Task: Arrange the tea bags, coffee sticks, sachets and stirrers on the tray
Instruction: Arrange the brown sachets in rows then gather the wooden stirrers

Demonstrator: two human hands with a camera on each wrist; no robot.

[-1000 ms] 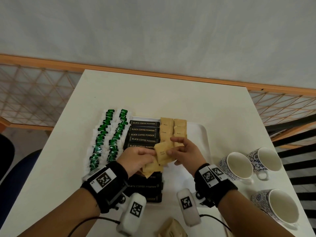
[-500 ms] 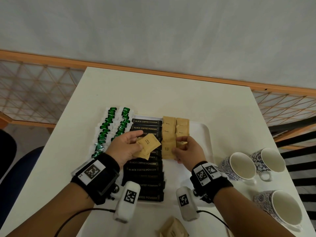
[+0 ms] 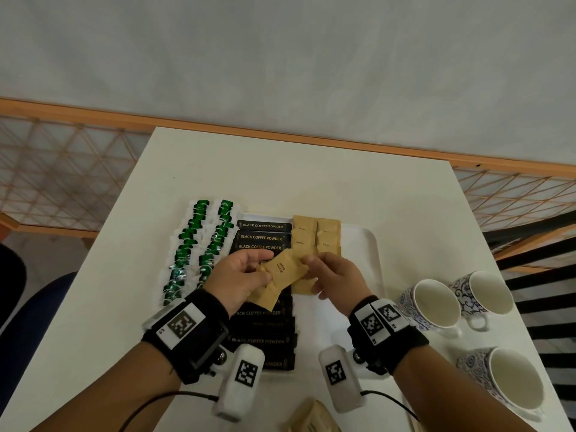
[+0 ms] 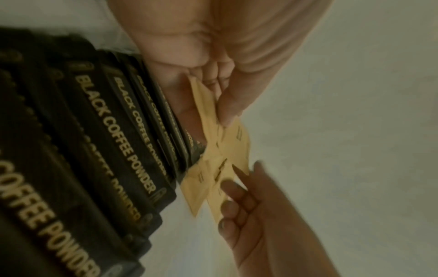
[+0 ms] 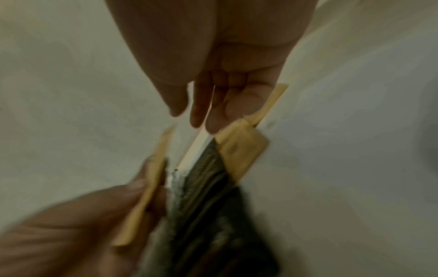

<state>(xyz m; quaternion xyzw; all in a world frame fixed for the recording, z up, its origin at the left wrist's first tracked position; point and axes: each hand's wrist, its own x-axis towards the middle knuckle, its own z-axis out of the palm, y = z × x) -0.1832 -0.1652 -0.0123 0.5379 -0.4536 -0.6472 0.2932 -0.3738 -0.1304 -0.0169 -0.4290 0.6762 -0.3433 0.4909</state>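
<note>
My left hand (image 3: 268, 266) pinches a small stack of brown sugar sachets (image 3: 280, 271) between thumb and fingers, above the black coffee sticks (image 3: 265, 236). The right hand (image 3: 311, 263) is beside it, fingers fairly straight, with fingertips at the top sachet's right edge. In the right wrist view, thumb and fingers (image 5: 196, 112) stand apart, with nothing pinched between them. Two columns of brown sachets (image 3: 316, 235) lie on the white tray (image 3: 371, 244), right of the coffee sticks. Green-tagged tea bags (image 3: 193, 244) lie in two rows at the left.
Three patterned cups (image 3: 436, 304) stand on the table right of the tray. A brown paper packet (image 3: 311, 416) lies at the near edge between my wrists. A wooden rail (image 3: 280, 135) runs behind the table.
My right hand laid one sachet in the left column on the tray, then came back. My left hand swung its stack to the right to meet it.
</note>
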